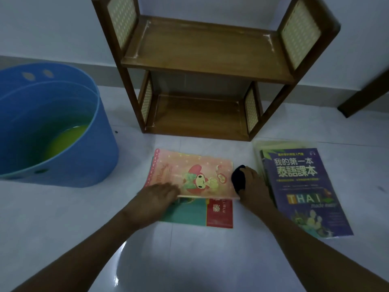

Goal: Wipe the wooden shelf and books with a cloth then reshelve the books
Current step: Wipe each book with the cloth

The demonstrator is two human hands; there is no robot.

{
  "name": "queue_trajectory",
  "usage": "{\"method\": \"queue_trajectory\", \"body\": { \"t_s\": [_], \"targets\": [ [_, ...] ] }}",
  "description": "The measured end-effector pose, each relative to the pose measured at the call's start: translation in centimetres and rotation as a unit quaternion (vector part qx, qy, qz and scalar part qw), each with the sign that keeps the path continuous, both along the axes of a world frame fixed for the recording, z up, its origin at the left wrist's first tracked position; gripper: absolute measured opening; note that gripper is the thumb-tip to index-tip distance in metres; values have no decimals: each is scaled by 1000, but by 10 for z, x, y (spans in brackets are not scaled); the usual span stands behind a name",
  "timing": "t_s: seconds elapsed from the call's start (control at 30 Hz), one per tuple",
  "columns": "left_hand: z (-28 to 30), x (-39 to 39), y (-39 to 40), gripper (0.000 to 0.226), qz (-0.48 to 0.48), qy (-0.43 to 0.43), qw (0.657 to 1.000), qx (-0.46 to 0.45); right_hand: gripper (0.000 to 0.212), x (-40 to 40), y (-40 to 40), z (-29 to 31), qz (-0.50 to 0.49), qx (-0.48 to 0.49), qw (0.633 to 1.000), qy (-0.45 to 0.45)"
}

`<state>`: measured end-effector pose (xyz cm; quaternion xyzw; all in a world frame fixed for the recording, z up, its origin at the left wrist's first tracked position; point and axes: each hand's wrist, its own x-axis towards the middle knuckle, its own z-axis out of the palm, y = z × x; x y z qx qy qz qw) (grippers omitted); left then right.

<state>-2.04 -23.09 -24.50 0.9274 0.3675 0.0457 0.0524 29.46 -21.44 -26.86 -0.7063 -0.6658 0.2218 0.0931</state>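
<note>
An empty two-tier wooden shelf [202, 60] with woven side panels stands against the wall. On the floor in front lies a pink cartoon-cover book [195, 173] on top of a green and red book [202, 213]. My left hand [157, 197] rests on the pink book's near left corner, fingers spread flat. My right hand [252, 184] grips a dark cloth [239, 178] at the pink book's right edge. A purple Thai language book [303, 190] lies to the right on a pale yellow folder [259, 146].
A large blue bucket [69, 127] holding yellow-green liquid stands on the left of the white tiled floor. A dark wooden furniture leg [364, 93] slants in at the right by the wall.
</note>
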Motion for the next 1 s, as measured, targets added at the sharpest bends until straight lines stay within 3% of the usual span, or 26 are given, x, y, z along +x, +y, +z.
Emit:
{"method": "queue_trajectory", "body": {
  "t_s": [0.1, 0.17, 0.23, 0.3, 0.33, 0.37, 0.43, 0.5, 0.57, 0.67, 0.77, 0.83, 0.93, 1.0],
  "targets": [
    [45, 5, 7, 20, 170, -167, 970, 40, 44, 1, 6, 26, -55, -20, 997, 51],
    [75, 11, 10, 18, 306, -328, 894, -20, 63, -12, 7, 42, -99, -33, 986, 129],
    [91, 21, 12, 20, 392, -441, 797, -134, 61, -34, 7, 66, -129, -106, 919, 357],
    [83, 24, 10, 20, 427, -451, 754, -217, 44, -50, 10, 76, -154, -139, 833, 513],
    [75, 22, 10, 21, 434, -438, 746, -252, 37, -56, 11, 79, -176, -139, 819, 528],
    [64, 18, 8, 23, 437, -417, 744, -285, 33, -60, 11, 77, -195, -139, 821, 518],
    [34, 9, 5, 27, 434, -331, 767, -337, 31, -63, 8, 67, -208, -146, 861, 440],
    [8, 2, 2, 33, 427, -195, 808, -356, 23, -62, 2, 52, -147, -144, 938, 280],
    [-12, -1, 2, 33, 422, -130, 822, -360, 21, -56, -3, 35, -77, -74, 989, 103],
    [-26, -5, 2, 31, 408, -23, 868, -284, 23, -43, -8, 20, -65, 45, 990, -120],
    [-25, -4, 7, 60, 355, 28, 923, -145, 63, -36, -11, 21, -118, 79, 974, -174],
    [-20, -3, 15, 91, 286, 53, 943, -158, 78, -27, -5, 13, -137, 66, 969, -196],
    [-18, -8, 25, 98, 246, 82, 934, -246, 54, -16, 7, 11, -99, 52, 972, -208],
    [-23, -12, 26, 99, 242, 76, 931, -264, 38, -18, 14, 17, -106, 32, 984, -136]
  ]
}}
